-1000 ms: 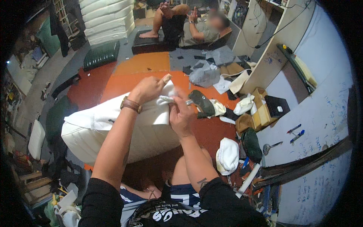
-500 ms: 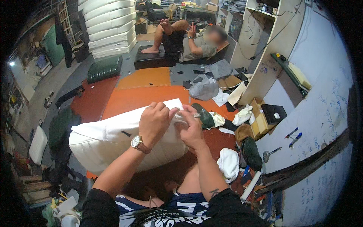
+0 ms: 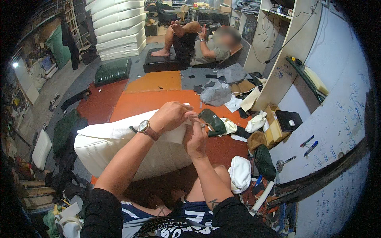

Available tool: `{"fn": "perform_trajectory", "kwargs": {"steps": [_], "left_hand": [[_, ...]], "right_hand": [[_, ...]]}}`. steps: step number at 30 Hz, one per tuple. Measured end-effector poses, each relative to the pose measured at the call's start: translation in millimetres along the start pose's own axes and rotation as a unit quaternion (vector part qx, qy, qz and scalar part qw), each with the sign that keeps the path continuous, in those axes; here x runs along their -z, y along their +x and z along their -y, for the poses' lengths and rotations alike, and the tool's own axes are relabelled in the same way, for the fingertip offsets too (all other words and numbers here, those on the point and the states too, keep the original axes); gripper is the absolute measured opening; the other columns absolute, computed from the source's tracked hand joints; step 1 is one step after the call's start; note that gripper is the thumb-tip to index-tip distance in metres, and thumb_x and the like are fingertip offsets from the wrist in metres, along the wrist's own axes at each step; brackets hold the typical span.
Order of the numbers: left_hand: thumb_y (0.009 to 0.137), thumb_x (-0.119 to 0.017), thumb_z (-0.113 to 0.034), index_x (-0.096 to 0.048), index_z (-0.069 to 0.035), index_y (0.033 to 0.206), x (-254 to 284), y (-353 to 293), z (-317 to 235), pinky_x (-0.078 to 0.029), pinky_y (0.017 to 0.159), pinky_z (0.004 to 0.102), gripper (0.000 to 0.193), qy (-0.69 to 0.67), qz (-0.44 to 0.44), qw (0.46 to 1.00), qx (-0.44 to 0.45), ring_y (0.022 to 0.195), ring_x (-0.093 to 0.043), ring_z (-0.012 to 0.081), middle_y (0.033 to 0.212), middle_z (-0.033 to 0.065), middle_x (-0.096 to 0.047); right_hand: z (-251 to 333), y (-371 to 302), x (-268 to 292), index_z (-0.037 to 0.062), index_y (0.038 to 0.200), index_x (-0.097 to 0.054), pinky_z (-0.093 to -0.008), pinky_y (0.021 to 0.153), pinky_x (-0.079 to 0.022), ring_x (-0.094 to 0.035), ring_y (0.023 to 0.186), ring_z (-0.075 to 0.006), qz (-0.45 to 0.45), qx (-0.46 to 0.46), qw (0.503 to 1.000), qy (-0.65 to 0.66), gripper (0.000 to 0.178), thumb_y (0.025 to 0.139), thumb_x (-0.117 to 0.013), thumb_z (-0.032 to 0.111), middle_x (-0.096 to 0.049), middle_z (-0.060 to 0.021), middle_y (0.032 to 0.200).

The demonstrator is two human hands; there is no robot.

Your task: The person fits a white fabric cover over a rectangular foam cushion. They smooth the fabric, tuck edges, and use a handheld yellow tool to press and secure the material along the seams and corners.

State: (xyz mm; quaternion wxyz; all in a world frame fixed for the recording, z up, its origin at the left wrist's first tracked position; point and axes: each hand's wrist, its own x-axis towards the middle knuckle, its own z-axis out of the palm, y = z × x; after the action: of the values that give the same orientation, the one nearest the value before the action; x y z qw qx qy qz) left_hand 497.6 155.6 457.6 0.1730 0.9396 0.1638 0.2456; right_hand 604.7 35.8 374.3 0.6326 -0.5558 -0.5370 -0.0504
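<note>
A long white padded cushion (image 3: 107, 144) in a white cover lies across in front of my knees, with seams along its near side. My left hand (image 3: 172, 116), a watch on its wrist, is bent over the far right corner, its fingers closed at the cover's edge. Just right of it and lower, my right hand (image 3: 195, 139) is curled in a pinch at the same corner. The fingertips of both hands meet there and hide the bit of cover between them. A small dark tab shows on the cushion's top beside my left wrist.
A person (image 3: 210, 47) reclines on a dark pad (image 3: 164, 59) beyond orange sheets (image 3: 152, 102). White cushions (image 3: 119, 29) are stacked at the far left. Grey and dark scraps (image 3: 216, 93) lie at right, near a shelf (image 3: 278, 59). A white cloth (image 3: 240, 173) sits beside my right knee.
My left hand has moved slightly right and tipped over the corner, its fingers now reaching to my right hand. My right hand has shifted a little down and curled more tightly.
</note>
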Motion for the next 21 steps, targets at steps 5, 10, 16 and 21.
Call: {"fn": "perform_trajectory", "kwargs": {"steps": [5, 10, 16, 21], "left_hand": [[0.107, -0.058, -0.046, -0.077, -0.004, 0.081, -9.7, 16.5, -4.3, -0.056, 0.072, 0.0505, 0.053, 0.117, -0.028, 0.992, 0.036, 0.082, -0.071, 0.0429, 0.084, 0.02, -0.074], [0.106, -0.06, -0.048, -0.075, -0.004, 0.071, -12.2, 16.3, -7.3, -0.056, 0.066, 0.0503, 0.058, 0.125, -0.072, 0.987, 0.065, 0.072, -0.069, 0.0439, 0.072, 0.021, -0.07], [0.106, -0.062, -0.046, -0.075, -0.002, 0.072, -22.4, 15.1, 0.3, -0.056, 0.068, 0.0508, 0.058, 0.054, -0.175, 0.982, 0.05, 0.073, -0.07, 0.0446, 0.074, 0.024, -0.07], [0.107, -0.061, -0.045, -0.074, 0.001, 0.067, -8.8, 17.2, -14.4, -0.056, 0.063, 0.0513, 0.063, 0.12, -0.103, 0.977, 0.141, 0.068, -0.069, 0.0462, 0.069, 0.0274, -0.066]], "right_hand": [[-16.5, -0.3, -4.4, -0.0019, 0.119, -0.071, -0.0468, 0.088, -0.057, -0.073, 0.104, -0.0427, -0.058, -0.002, 0.996, -0.071, 0.025, 0.104, -0.064, 0.017, -0.075, -0.0226, 0.113], [-10.0, 1.7, -2.1, -0.0018, 0.113, -0.073, -0.046, 0.074, -0.056, -0.074, 0.085, -0.041, -0.056, -0.04, 0.994, -0.081, 0.022, 0.101, -0.069, 0.016, -0.075, -0.021, 0.096], [-11.3, 7.2, 0.0, -0.002, 0.111, -0.074, -0.0456, 0.074, -0.057, -0.075, 0.085, -0.0398, -0.064, -0.028, 0.995, -0.075, 0.016, 0.1, -0.069, 0.009, -0.076, -0.0211, 0.094], [-15.8, 9.8, 1.2, -0.0027, 0.108, -0.076, -0.0428, 0.074, -0.057, -0.076, 0.085, -0.0374, -0.059, -0.025, 0.995, -0.076, 0.015, 0.1, -0.071, 0.009, -0.076, -0.0209, 0.092]]}}
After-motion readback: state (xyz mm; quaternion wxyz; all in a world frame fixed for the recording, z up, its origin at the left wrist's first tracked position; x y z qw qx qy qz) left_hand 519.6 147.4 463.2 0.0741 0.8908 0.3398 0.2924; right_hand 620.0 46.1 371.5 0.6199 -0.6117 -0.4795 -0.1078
